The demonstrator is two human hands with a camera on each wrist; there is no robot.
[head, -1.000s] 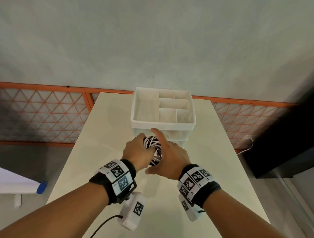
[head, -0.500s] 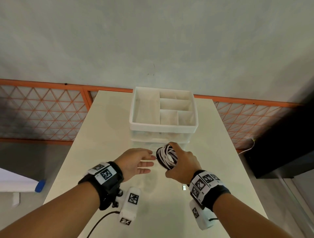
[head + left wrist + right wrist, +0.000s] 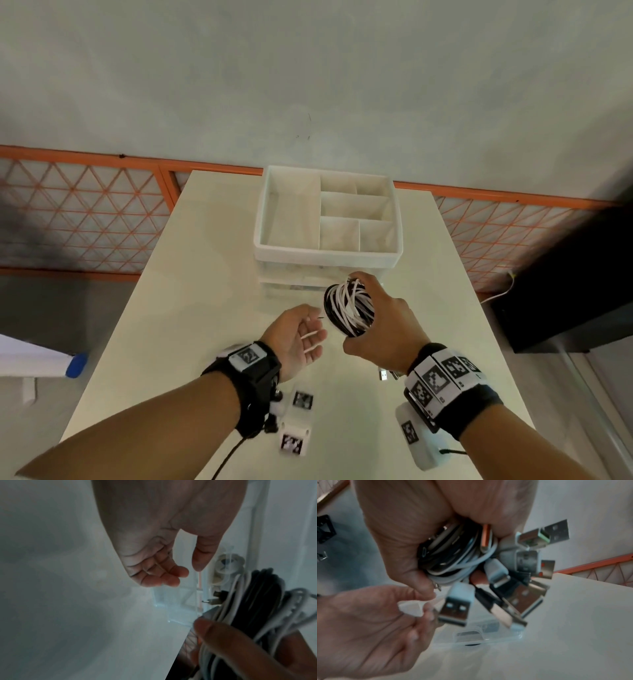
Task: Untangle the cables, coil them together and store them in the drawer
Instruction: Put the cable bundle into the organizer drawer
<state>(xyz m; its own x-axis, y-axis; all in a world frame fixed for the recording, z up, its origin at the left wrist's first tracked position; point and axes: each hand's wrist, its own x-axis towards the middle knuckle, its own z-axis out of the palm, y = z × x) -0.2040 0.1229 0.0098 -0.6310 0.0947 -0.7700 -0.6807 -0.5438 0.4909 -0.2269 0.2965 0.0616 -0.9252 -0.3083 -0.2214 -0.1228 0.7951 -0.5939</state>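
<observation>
A coil of black and white cables [image 3: 349, 306] hangs above the table, just in front of the white drawer unit [image 3: 325, 255]. My right hand [image 3: 376, 329] grips the coil [image 3: 453, 555], thumb and fingers curled round it. Several USB plugs [image 3: 453, 608] stick out below the fist. My left hand [image 3: 301, 337] is to the left of the coil with relaxed fingers and holds nothing. In the left wrist view the left hand [image 3: 154, 568] is apart from the coil [image 3: 257, 601]. The unit has a compartmented top tray and translucent drawers [image 3: 479, 634] below it.
The cream table [image 3: 205, 274] is narrow, with floor on both sides. An orange lattice fence [image 3: 85, 212] runs behind it under a grey wall. A dark cabinet [image 3: 565, 291] stands at the right. A blue-capped white object [image 3: 75, 365] lies off the table at the left.
My left hand has let go of the coil and drawn back to the left with its fingers spread. My right hand alone now holds the coil, a little further right.
</observation>
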